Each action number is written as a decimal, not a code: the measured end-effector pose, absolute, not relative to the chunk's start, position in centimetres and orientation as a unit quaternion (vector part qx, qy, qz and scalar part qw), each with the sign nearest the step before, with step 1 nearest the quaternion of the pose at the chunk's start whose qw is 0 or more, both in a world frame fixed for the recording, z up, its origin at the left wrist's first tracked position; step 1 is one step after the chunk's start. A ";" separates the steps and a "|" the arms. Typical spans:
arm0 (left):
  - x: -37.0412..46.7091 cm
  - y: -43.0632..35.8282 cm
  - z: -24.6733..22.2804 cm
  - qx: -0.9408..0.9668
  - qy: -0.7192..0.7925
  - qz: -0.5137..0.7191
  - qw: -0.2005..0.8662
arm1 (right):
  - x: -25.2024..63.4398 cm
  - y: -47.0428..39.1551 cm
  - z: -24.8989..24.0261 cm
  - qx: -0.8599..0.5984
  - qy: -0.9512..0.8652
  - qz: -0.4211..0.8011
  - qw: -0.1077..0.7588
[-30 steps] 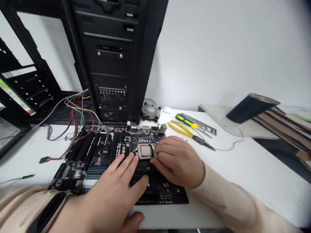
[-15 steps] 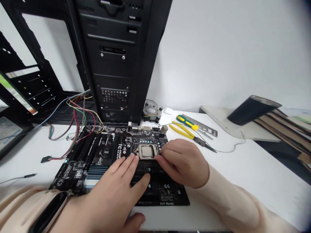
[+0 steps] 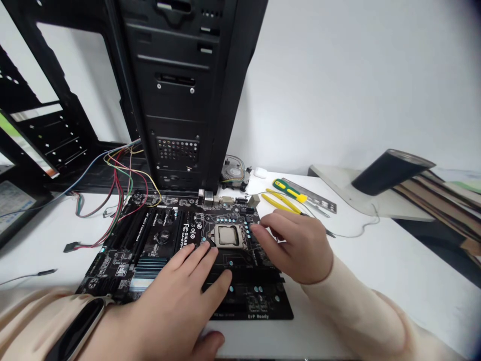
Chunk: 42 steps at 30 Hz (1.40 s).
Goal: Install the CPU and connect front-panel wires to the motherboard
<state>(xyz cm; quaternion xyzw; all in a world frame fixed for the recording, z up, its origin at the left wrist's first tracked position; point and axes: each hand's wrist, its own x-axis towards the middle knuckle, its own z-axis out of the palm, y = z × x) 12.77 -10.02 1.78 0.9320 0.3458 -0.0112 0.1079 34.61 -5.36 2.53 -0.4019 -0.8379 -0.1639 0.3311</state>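
Note:
A black motherboard (image 3: 161, 235) lies on the white table, with a silver processor (image 3: 227, 235) in its metal-framed socket. My left hand (image 3: 180, 296) rests on the board with fingers spread, its fingertips beside the socket's lower left corner. Just right of the socket, over the board's right edge, is my right hand (image 3: 296, 243). Its fingers are curled, and a gap shows between thumb and forefinger with nothing visible in it.
A black computer case (image 3: 180, 105) stands behind the board, trailing coloured wires (image 3: 120, 185). At the back are a cooler fan (image 3: 233, 173), a green and yellow screwdriver (image 3: 289, 189) and yellow pliers (image 3: 280, 201). A dark cylinder (image 3: 393, 170) lies at the right.
My right hand has moved right and slightly up, off the socket's edge, and its thumb and forefinger have parted. My left hand has hardly moved.

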 end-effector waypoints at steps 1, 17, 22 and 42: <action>12.8 -10.0 1.9 0.932 0.346 -0.019 0.106 | 34.6 -5.4 2.6 -0.395 -0.841 -0.152 0.338; 12.4 -10.0 1.1 0.934 0.336 0.016 0.125 | 33.8 -5.6 2.0 -0.268 -0.886 0.081 0.371; 12.3 -10.1 1.1 0.936 0.334 0.016 0.115 | 33.6 -6.0 2.4 -0.332 -0.861 0.071 0.378; 12.4 -10.3 0.4 0.943 0.322 0.025 0.084 | 33.0 -6.0 1.1 -0.275 -0.887 0.125 0.349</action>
